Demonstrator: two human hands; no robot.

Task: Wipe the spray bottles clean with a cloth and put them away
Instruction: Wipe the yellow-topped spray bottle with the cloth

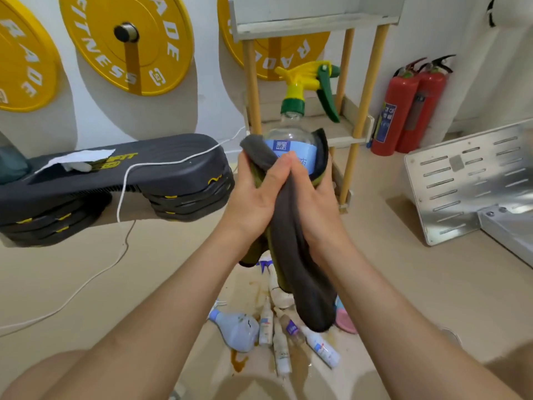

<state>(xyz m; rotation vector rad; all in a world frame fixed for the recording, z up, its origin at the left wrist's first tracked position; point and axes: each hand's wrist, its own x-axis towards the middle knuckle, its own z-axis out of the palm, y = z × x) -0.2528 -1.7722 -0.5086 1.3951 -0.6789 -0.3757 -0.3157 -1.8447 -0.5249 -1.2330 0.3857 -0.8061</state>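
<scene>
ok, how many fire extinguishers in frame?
2 fire extinguishers: one stands just right of the shelf, the other beside it, further right. More could sit out of view.

Both your forearms reach forward and converge. Your left hand (pixel 253 197) and right hand (pixel 314 206) meet thumb against thumb, fingers curled round the cloth (pixel 288 241), palms inward.
</scene>
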